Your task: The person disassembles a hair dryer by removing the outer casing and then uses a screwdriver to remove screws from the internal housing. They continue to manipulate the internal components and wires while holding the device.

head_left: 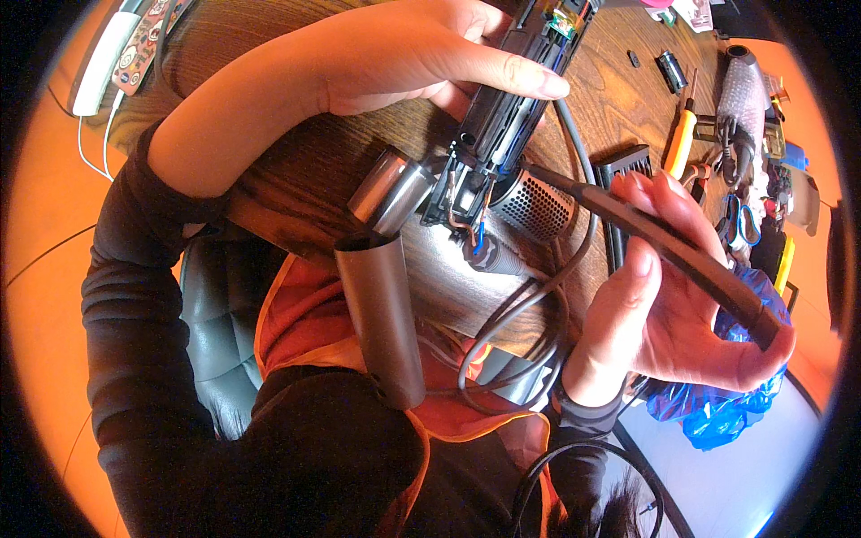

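My left hand grips the opened inner body of an appliance, a long black housing with a green circuit piece and loose wires at its lower end. My right hand is closed around a slim dark pen-shaped tool; its exact kind I cannot tell. The tool's thin tip points at the lower part of the housing; whether they touch is unclear. Just below are a shiny metal cylinder, a brown-grey tube and a perforated metal cylinder. A grey power cord loops beneath.
Yellow-handled screwdriver, a bundled grey appliance and a small black cylindrical part lie on the wooden table at the right. Blue plastic bag sits at the lower right. At the upper left is a white power strip.
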`<state>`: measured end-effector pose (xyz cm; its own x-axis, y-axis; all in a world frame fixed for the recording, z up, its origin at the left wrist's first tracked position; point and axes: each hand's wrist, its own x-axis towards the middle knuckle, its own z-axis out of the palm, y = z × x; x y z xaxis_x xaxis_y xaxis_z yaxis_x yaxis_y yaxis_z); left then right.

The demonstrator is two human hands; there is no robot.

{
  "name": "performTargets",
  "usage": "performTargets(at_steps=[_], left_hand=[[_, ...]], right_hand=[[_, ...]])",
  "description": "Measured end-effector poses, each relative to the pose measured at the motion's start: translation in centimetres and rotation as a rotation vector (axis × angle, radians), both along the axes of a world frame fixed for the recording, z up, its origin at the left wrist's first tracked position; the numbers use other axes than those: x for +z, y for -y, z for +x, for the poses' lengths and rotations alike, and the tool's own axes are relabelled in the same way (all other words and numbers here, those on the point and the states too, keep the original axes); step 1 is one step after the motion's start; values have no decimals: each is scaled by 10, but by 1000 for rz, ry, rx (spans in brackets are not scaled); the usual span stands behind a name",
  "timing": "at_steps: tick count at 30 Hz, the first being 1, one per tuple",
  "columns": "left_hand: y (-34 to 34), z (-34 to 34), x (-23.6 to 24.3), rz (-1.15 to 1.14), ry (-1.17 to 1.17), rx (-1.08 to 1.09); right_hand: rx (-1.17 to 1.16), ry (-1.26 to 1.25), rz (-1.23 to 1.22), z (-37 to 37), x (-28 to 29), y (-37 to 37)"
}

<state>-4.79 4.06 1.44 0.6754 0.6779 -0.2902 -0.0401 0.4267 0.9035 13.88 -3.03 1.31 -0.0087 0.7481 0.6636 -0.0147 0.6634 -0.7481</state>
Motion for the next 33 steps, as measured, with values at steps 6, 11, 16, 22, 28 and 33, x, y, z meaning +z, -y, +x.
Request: performTargets(at_steps=[6, 11, 16, 22, 28, 33], left_hand=[[2, 4, -7, 13, 6, 67], [-2, 2, -8, 21, -103, 44], [-2, 4, -12, 83, -51, 35], [-2, 2, -9, 30, -148, 46], [2, 3, -9, 106, -15, 70], [1, 2, -8, 89, -95, 70]], right_hand=[[64, 138, -86, 4, 3, 11], [-19, 110, -91, 5, 8, 10], [-15, 116, -121, 4, 12, 9], [152, 263, -251, 7, 12, 8], [239, 366, -211, 9, 6, 3], [233, 383, -290, 9, 7, 6]])
